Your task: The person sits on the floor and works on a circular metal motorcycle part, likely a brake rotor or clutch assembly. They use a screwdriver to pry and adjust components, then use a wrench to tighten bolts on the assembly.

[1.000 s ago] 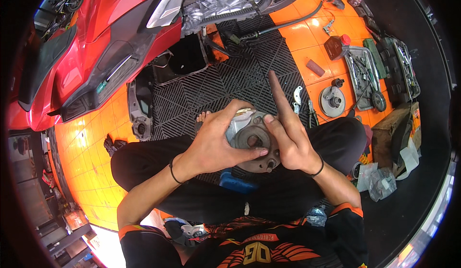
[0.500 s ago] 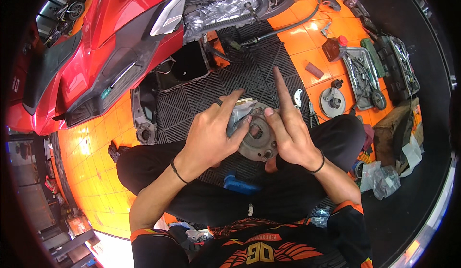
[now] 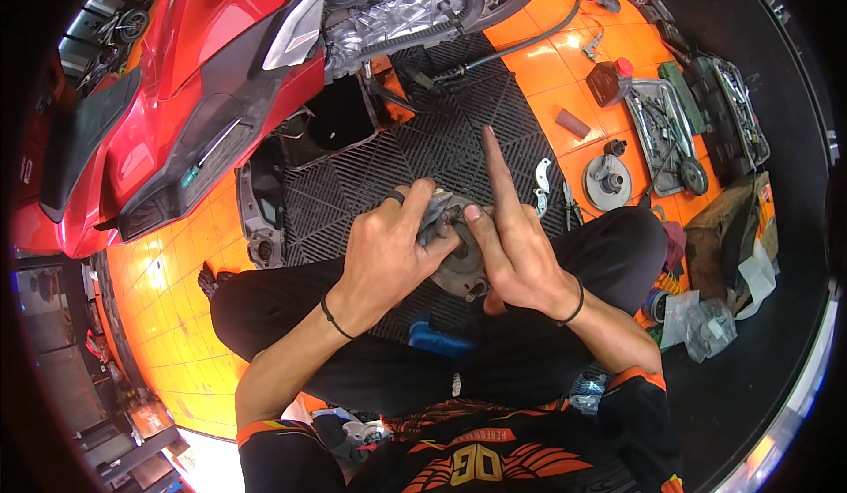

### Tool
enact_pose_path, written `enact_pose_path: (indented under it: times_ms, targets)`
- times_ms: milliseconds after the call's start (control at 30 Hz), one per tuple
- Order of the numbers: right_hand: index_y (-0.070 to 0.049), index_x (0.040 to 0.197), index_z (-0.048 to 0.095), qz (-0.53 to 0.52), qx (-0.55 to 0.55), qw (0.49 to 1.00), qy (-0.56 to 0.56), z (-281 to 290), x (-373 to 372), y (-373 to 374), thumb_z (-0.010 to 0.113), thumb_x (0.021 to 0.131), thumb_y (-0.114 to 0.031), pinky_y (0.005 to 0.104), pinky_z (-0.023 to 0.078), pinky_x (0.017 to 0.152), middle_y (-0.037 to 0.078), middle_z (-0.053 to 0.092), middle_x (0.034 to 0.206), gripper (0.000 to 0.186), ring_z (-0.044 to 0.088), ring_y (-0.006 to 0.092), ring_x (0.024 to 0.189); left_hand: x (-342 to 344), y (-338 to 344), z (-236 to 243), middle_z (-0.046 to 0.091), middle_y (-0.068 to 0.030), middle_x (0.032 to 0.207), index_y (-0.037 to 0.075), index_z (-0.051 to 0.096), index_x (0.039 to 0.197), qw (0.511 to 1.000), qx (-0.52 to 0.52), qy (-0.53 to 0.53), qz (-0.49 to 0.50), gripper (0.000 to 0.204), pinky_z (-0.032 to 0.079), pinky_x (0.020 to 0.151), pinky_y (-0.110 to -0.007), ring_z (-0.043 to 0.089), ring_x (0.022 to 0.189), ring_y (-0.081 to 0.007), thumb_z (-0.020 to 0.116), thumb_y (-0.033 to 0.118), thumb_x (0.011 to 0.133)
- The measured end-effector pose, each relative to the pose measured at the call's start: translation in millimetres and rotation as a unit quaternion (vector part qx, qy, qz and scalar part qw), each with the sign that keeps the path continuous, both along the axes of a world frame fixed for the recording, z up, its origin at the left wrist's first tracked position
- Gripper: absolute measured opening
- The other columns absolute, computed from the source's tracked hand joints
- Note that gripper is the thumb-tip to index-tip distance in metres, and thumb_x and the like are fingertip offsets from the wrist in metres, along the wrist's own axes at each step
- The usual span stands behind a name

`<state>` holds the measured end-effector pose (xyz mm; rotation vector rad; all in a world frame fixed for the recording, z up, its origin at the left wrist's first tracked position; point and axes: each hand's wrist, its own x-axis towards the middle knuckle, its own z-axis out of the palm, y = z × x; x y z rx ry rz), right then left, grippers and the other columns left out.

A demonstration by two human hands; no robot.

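Over my lap, my left hand is closed, thumb and fingers pinched around a small shiny packet, mostly hidden by the fingers. Close beside it is my right hand, its index finger stretched out and smeared dark. The right thumb and the curled fingers come together near the left thumb; what they hold, if anything, is hidden. Below both hands sits a round grey metal pulley disc with a central hole, partly covered by them. A blue object lies between my legs.
A red scooter with its engine side exposed stands at the upper left. A black ribbed mat covers orange tiles. To the right are another pulley disc, a tool tray, a brown bottle and a cardboard box.
My hands have drawn closer together over the disc, the right one shifting a little left. The packet shows less between the left fingers. The whole view has shifted slightly.
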<state>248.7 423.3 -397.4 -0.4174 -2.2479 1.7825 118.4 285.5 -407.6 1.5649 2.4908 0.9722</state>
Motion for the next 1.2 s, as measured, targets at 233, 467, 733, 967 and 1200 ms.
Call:
enact_pose_path:
  times_ms: [233,467,733,967,1200]
  targets:
    - [0.011,0.159,0.005,-0.027,0.002,0.999,0.030,-11,-3,5,0.047,0.100,-0.004,0.0451,0.051,0.067,0.028,0.065,0.074,0.074,0.068,0.0384,0.067,-8,4,9,0.071,-0.0187,0.085,0.001,0.065,0.108,0.998,-0.016,-0.047,-0.034,0.031,0.058,0.064,-0.042,0.072,0.072,-0.0346,0.076,0.012,0.081]
    - [0.015,0.157,0.015,-0.020,-0.047,0.998,0.040,-10,0,21,0.047,0.105,-0.023,0.0399,0.027,0.122,0.038,0.034,0.156,0.072,0.036,0.0377,0.149,-22,-1,23,0.073,-0.0119,0.110,-0.001,0.064,0.125,0.791,0.077,-0.607,-0.019,0.050,0.055,0.093,-0.035,0.070,0.100,-0.0192,0.049,0.043,0.108]
    - [0.009,0.156,0.031,-0.028,-0.015,0.999,0.040,2,2,22,0.043,0.109,-0.027,0.0302,0.049,0.088,0.024,0.060,0.133,0.060,0.064,0.0176,0.107,8,-9,10,0.052,-0.0163,0.150,0.005,0.039,0.155,0.424,0.077,-0.901,-0.054,0.073,0.043,0.115,-0.052,0.053,0.137,-0.0322,0.029,0.059,0.108]
    - [0.006,0.146,0.041,-0.217,-0.034,0.956,0.194,-11,-11,15,0.041,0.110,-0.027,0.0264,0.048,0.079,0.009,0.060,0.102,0.049,0.053,0.0122,0.083,19,-7,28,0.032,-0.0191,0.164,0.028,0.008,0.166,0.448,0.075,-0.882,-0.126,0.083,0.027,0.110,-0.082,0.034,0.148,-0.0488,0.034,0.071,0.100]
    - [0.004,0.148,0.037,-0.294,-0.036,0.939,0.173,-18,-16,17,0.047,0.108,-0.024,0.0317,0.048,0.092,0.010,0.059,0.115,0.050,0.056,0.0173,0.098,20,-13,21,0.038,-0.0200,0.160,0.020,0.024,0.162,0.437,0.112,-0.888,-0.089,0.082,0.029,0.113,-0.078,0.038,0.145,-0.0487,0.036,0.071,0.099]
